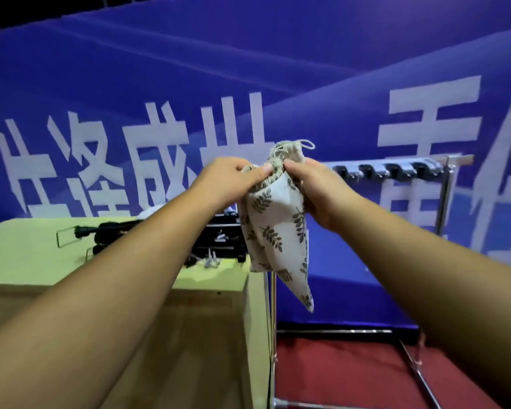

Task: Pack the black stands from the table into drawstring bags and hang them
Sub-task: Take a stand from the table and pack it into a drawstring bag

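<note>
We had both arms stretched forward and raised, forearms converging toward the middle of the view, bare to beyond the elbow. Our left hand (233,175) came in from the lower left with its knuckles up and fingers curled, thumb and forefinger pinched on the gathered neck of the drawstring bag (273,219). Our right hand (313,190) met it from the other side, palm turned inward, fingers folded around the bag's upper right edge and thumb pressed against the cinched neck, so the two thumbs nearly touched. Neither hand was spread; both were closed on the cloth.

The bag, pale fabric printed with dark leaf sprigs, hung from our grip in the air, its body drooping to a point at the lower right. Its mouth was bunched above our fingers, and a loop of cord (306,144) stuck out at the top. We could not tell what was inside it.

Behind our left forearm, black stands (219,249) lay on the yellow-green table (27,246). To the right, past the bag, a metal rack (446,202) with a row of hooks (393,171) stood before a blue banner (248,69) with white characters, over red floor (351,373).
</note>
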{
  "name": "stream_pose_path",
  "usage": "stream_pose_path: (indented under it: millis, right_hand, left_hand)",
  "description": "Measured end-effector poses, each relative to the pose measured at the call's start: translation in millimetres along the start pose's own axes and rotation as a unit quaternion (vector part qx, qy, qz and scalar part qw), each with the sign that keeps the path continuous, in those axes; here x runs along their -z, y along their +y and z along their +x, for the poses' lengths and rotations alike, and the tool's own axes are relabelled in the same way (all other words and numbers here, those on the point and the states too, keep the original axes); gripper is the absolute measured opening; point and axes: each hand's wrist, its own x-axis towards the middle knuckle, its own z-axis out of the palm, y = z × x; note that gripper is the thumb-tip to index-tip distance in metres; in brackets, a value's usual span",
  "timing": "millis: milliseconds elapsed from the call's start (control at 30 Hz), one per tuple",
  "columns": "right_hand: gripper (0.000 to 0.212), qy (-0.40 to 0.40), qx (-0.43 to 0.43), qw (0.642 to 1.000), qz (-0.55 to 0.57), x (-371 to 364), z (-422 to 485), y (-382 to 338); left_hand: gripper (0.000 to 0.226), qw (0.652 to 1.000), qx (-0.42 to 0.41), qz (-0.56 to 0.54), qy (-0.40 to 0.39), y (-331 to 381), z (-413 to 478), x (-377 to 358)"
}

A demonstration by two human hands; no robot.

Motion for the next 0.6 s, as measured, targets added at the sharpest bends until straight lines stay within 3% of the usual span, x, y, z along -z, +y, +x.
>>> stream_pose_path:
  millis: [67, 167, 367, 433, 500, 600]
  right_hand:
    - [0.033, 0.013, -0.009, 0.999, -0.032, 6.3, -19.3, 3.3]
    - [0.037, 0.031, -0.041, 0.996, -0.072, 17.0, -41.5, 12.5]
    - [0.042, 0.028, -0.075, 0.987, -0.14, 28.4, -75.8, 46.5]
    - [0.031, 0.017, -0.078, 0.983, -0.163, 30.4, -84.2, 60.7]
    - [0.01, 0.026, -0.081, 0.976, -0.198, 30.4, -90.9, 72.9]
    - [0.004, 0.015, -0.089, 0.966, -0.241, 27.3, -95.3, 86.5]
  left_hand:
    - [0.065, 0.999, -0.002, 0.021, -0.024, 4.6, -14.2, -1.8]
    - [0.045, 0.996, 0.012, 0.025, -0.089, 12.2, -35.4, -1.3]
    - [0.016, 0.972, 0.098, -0.027, -0.211, -1.8, -65.1, -20.2]
    - [0.011, 0.965, 0.131, -0.075, -0.215, -11.0, -76.9, -36.2]
    - [0.021, 0.962, 0.158, -0.115, -0.192, -20.2, -88.0, -49.5]
    - [0.025, 0.952, 0.185, -0.178, -0.165, -30.8, -104.8, -61.2]
